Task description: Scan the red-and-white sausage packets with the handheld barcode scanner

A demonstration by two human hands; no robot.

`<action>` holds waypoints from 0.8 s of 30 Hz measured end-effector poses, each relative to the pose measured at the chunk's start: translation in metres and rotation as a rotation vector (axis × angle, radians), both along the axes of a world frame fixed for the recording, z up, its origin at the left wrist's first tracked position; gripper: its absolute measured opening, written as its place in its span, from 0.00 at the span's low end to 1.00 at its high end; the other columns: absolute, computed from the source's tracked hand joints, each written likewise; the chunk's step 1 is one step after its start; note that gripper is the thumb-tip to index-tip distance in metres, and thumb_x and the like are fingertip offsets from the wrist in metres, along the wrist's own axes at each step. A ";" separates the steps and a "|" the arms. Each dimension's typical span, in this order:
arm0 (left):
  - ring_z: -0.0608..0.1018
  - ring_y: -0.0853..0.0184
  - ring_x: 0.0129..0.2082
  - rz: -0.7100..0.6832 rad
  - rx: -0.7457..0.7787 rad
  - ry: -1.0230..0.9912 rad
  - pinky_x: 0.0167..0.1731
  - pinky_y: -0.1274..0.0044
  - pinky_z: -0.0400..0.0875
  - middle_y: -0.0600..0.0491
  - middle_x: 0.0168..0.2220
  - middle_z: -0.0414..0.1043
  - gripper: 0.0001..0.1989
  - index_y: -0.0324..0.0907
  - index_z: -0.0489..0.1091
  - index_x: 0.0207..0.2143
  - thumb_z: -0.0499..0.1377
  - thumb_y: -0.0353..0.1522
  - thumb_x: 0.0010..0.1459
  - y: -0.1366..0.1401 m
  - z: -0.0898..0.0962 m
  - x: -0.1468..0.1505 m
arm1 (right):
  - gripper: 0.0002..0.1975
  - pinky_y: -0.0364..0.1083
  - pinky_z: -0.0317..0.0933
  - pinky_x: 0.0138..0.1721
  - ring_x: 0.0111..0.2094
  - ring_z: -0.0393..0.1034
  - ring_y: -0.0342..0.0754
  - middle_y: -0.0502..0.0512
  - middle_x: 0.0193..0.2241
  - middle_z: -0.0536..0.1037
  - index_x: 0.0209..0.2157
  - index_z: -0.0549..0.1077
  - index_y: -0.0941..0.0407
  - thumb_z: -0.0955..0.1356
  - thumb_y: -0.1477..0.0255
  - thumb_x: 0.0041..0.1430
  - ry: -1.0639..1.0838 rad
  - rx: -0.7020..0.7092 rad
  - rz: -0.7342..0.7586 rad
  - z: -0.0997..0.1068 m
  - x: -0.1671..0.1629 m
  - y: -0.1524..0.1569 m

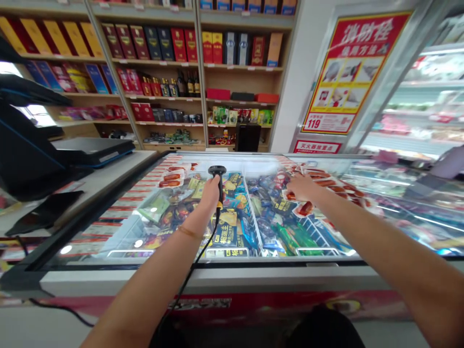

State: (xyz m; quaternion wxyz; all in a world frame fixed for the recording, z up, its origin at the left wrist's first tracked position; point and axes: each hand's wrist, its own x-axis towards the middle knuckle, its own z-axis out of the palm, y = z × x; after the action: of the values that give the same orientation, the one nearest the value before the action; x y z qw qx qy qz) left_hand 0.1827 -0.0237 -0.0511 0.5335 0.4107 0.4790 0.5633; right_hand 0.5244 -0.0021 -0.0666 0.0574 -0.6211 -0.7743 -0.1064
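Observation:
My left hand [211,191] is closed around the handle of a black barcode scanner [217,170] with a yellow-orange lower end, held above the glass top of a chest freezer. The scanner's cable [195,263] runs down past my left forearm. Farther right, my right hand [302,187] has its fingers bent over a clear pack of reddish-brown sausages [290,195]; its fingertips are partly hidden. Another sausage pack [303,209] lies just below that hand. More sausage packs [326,182] spread to its right, and another sausage pack [171,179] lies left of the scanner.
The freezer's front rim [253,275] runs across near me. Inside are bagged goods [228,227] and a white wire divider [253,212]. At left stands a counter with a black flat-topped device [92,149]. Shelves of boxes [152,43] line the back wall.

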 end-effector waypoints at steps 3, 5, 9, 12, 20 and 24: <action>0.66 0.73 0.11 -0.026 -0.001 0.012 0.12 0.79 0.60 0.58 0.21 0.66 0.12 0.42 0.61 0.31 0.53 0.41 0.59 -0.002 -0.011 -0.003 | 0.08 0.66 0.50 0.56 0.51 0.64 0.64 0.62 0.33 0.75 0.21 0.71 0.55 0.72 0.81 0.42 -0.123 0.075 0.066 -0.002 -0.008 -0.007; 0.67 0.73 0.12 -0.049 -0.020 0.016 0.13 0.79 0.60 0.57 0.22 0.67 0.13 0.42 0.62 0.31 0.55 0.43 0.58 -0.002 -0.017 -0.008 | 0.05 0.65 0.51 0.54 0.50 0.64 0.64 0.63 0.35 0.76 0.27 0.75 0.56 0.72 0.79 0.44 -0.182 0.079 0.076 -0.002 -0.025 -0.006; 0.67 0.72 0.12 -0.080 -0.070 0.048 0.12 0.79 0.60 0.56 0.21 0.68 0.14 0.42 0.63 0.31 0.55 0.44 0.57 0.001 -0.024 -0.016 | 0.10 0.57 0.57 0.49 0.46 0.68 0.60 0.62 0.39 0.77 0.37 0.76 0.56 0.70 0.72 0.51 -0.116 0.072 0.059 -0.009 -0.075 0.010; 0.67 0.72 0.11 -0.078 -0.062 0.096 0.12 0.79 0.60 0.56 0.20 0.68 0.13 0.42 0.62 0.30 0.56 0.43 0.57 0.002 -0.025 -0.018 | 0.13 0.49 0.60 0.44 0.43 0.69 0.54 0.59 0.42 0.76 0.42 0.75 0.54 0.68 0.67 0.55 0.170 0.067 -0.004 -0.023 -0.112 0.022; 0.67 0.72 0.12 -0.132 -0.055 0.145 0.11 0.80 0.60 0.56 0.21 0.68 0.13 0.42 0.62 0.31 0.56 0.43 0.58 -0.002 -0.023 -0.014 | 0.25 0.54 0.60 0.50 0.51 0.67 0.60 0.64 0.48 0.74 0.51 0.69 0.55 0.67 0.56 0.57 0.425 0.150 -0.230 -0.045 -0.125 0.018; 0.68 0.72 0.11 -0.199 -0.007 0.142 0.11 0.80 0.59 0.56 0.21 0.68 0.16 0.42 0.63 0.32 0.60 0.45 0.53 -0.008 -0.023 -0.011 | 0.19 0.52 0.62 0.46 0.47 0.69 0.58 0.62 0.43 0.76 0.45 0.73 0.56 0.69 0.61 0.54 0.446 0.057 -0.179 -0.043 -0.114 0.016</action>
State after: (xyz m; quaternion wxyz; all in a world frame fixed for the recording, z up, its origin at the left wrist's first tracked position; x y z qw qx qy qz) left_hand 0.1716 -0.0321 -0.0742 0.5529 0.4935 0.4743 0.4752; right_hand 0.4106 0.0139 -0.1101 0.2347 -0.6937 -0.6809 0.0072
